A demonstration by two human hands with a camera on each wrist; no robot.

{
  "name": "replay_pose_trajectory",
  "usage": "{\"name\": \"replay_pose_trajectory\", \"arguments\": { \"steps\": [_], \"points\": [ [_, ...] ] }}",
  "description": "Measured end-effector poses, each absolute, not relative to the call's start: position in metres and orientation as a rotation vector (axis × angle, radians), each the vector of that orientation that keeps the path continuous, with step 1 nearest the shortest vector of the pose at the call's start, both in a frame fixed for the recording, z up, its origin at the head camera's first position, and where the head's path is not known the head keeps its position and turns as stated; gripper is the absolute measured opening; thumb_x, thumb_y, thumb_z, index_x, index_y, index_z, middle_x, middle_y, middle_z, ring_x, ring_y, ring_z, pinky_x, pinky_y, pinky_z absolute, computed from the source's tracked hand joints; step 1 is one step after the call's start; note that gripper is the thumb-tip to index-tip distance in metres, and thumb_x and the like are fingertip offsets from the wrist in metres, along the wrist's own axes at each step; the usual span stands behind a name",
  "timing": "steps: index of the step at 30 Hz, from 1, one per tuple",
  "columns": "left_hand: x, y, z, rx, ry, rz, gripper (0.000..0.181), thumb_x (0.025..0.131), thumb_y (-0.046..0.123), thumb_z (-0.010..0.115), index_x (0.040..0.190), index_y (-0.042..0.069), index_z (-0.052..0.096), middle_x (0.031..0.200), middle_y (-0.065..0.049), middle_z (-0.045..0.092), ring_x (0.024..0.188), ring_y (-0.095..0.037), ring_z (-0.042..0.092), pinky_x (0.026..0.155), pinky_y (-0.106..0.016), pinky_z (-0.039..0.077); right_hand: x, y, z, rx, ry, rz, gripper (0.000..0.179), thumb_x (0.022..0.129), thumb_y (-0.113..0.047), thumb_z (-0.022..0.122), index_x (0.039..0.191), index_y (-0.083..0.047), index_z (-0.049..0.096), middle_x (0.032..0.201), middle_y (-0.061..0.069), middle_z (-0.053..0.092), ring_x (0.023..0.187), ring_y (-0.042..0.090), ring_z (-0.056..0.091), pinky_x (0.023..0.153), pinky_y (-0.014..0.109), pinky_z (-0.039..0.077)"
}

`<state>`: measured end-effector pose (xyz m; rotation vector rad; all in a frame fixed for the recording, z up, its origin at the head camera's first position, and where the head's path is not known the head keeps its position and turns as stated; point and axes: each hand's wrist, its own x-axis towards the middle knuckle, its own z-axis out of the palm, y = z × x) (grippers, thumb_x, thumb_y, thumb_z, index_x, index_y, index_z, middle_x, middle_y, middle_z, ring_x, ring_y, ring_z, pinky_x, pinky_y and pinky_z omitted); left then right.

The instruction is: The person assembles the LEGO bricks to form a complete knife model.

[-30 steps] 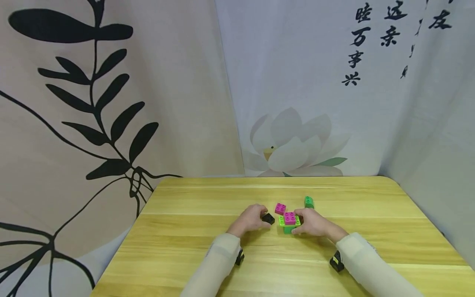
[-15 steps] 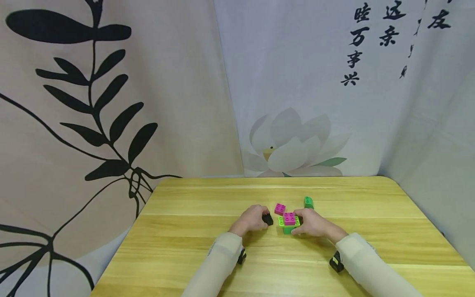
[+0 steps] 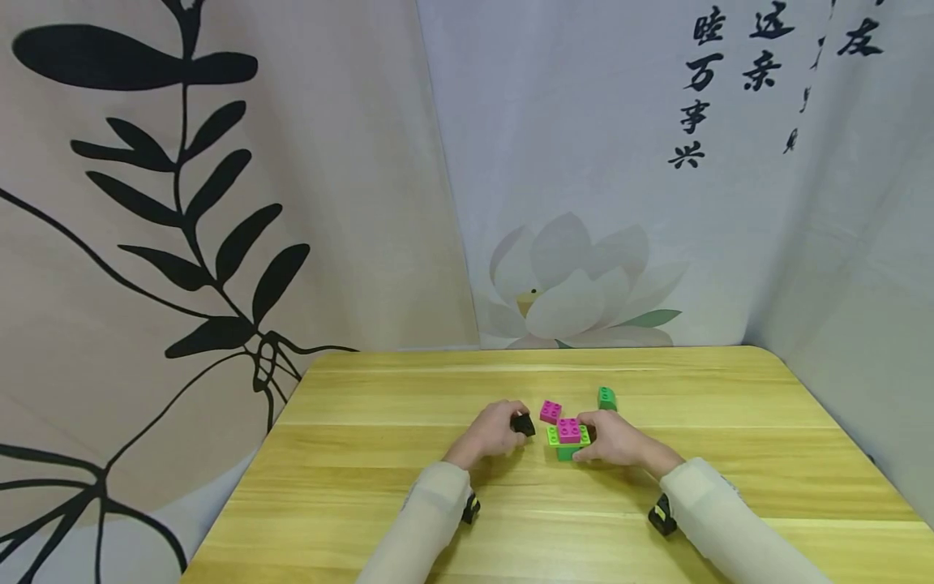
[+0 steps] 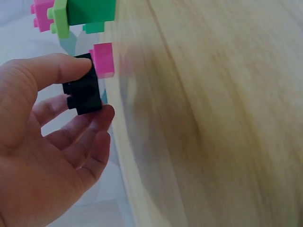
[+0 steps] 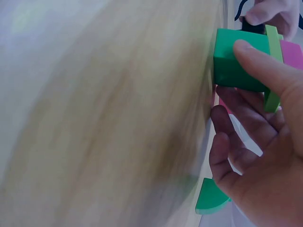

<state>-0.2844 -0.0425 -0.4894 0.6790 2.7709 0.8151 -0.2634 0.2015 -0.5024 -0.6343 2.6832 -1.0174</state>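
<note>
My left hand (image 3: 498, 428) pinches a black toy brick (image 4: 84, 87) between thumb and fingers, its studs facing the palm in the left wrist view. To the right, my right hand (image 3: 616, 438) grips a small stack of bricks by its side. That stack has a green brick (image 5: 239, 59) at the bottom, a lime plate (image 3: 553, 435) over it and a pink brick (image 3: 569, 430) on top. The thumb lies against the green brick in the right wrist view. A gap separates the black brick from the stack.
A loose pink brick (image 3: 550, 411) lies just behind the stack. Farther back, beyond the right hand, sits a green brick (image 3: 606, 397) with a curved side. All of it is on a wooden table (image 3: 350, 487), with a printed curtain (image 3: 379, 203) behind.
My left hand has shifted slightly left and turned the black brick a little between its fingers. The right hand and the stack look unmoved.
</note>
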Motion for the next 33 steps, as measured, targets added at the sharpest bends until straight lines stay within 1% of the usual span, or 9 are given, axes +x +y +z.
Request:
{"name": "replay_pose_trajectory", "arguments": {
  "steps": [3, 12, 19, 21, 25, 30, 33],
  "points": [
    [-0.283, -0.044, -0.487, 0.718, 2.78, 0.86, 0.045, 0.081, 0.013, 0.072, 0.123, 0.009, 0.059, 0.111, -0.009, 0.06, 0.101, -0.023, 0.057, 0.088, -0.037, 0.047, -0.263, 0.201, -0.502, -0.638, 2.688, -1.012, 0.029, 0.076, -0.021, 0.081, 0.094, -0.011, 0.061, 0.081, -0.007, 0.058, 0.075, 0.012, 0.052, 0.066, 0.028, 0.045],
    [-0.273, -0.035, -0.475, 0.828, 2.772, 0.976, 0.042, 0.085, 0.014, 0.068, 0.125, 0.007, 0.057, 0.111, -0.005, 0.058, 0.098, -0.017, 0.056, 0.084, -0.028, 0.047, -0.263, 0.202, -0.501, -0.675, 2.69, -1.01, 0.028, 0.076, -0.021, 0.08, 0.095, -0.011, 0.061, 0.081, -0.007, 0.058, 0.073, 0.011, 0.052, 0.065, 0.027, 0.046],
    [-0.266, -0.024, -0.471, 0.918, 2.75, 1.03, 0.042, 0.088, 0.018, 0.065, 0.129, 0.011, 0.056, 0.114, 0.001, 0.056, 0.1, -0.013, 0.054, 0.087, -0.03, 0.045, -0.264, 0.204, -0.503, -0.704, 2.67, -1.03, 0.028, 0.077, -0.02, 0.08, 0.096, -0.011, 0.061, 0.08, -0.007, 0.059, 0.071, 0.011, 0.052, 0.063, 0.027, 0.046],
    [-0.266, -0.022, -0.47, 0.959, 2.741, 1.034, 0.042, 0.089, 0.019, 0.065, 0.129, 0.011, 0.056, 0.115, 0.002, 0.057, 0.1, -0.011, 0.053, 0.088, -0.03, 0.045, -0.264, 0.204, -0.503, -0.714, 2.669, -1.03, 0.028, 0.077, -0.02, 0.08, 0.096, -0.011, 0.062, 0.079, -0.007, 0.059, 0.069, 0.011, 0.051, 0.061, 0.026, 0.045],
    [-0.265, -0.018, -0.471, 1.021, 2.722, 1.019, 0.043, 0.091, 0.022, 0.062, 0.132, 0.011, 0.054, 0.118, 0.001, 0.057, 0.099, -0.008, 0.053, 0.087, -0.027, 0.045, -0.263, 0.204, -0.503, -0.734, 2.669, -1.029, 0.027, 0.077, -0.02, 0.079, 0.096, -0.01, 0.062, 0.077, -0.006, 0.058, 0.066, 0.011, 0.051, 0.058, 0.026, 0.044],
    [-0.263, -0.012, -0.469, 1.061, 2.692, 1.003, 0.044, 0.094, 0.025, 0.06, 0.135, 0.01, 0.051, 0.121, -0.001, 0.056, 0.1, -0.009, 0.055, 0.085, -0.024, 0.045, -0.262, 0.204, -0.502, -0.743, 2.684, -1.015, 0.026, 0.077, -0.021, 0.079, 0.094, -0.012, 0.061, 0.073, -0.006, 0.056, 0.062, 0.009, 0.048, 0.054, 0.025, 0.042],
    [-0.262, -0.009, -0.468, 1.062, 2.674, 1.002, 0.044, 0.094, 0.024, 0.06, 0.135, 0.009, 0.051, 0.12, -0.001, 0.056, 0.101, -0.009, 0.056, 0.085, -0.024, 0.046, -0.263, 0.204, -0.502, -0.754, 2.696, -1.006, 0.027, 0.077, -0.023, 0.08, 0.093, -0.013, 0.061, 0.07, -0.006, 0.054, 0.059, 0.008, 0.046, 0.051, 0.024, 0.04]
  ]
}}
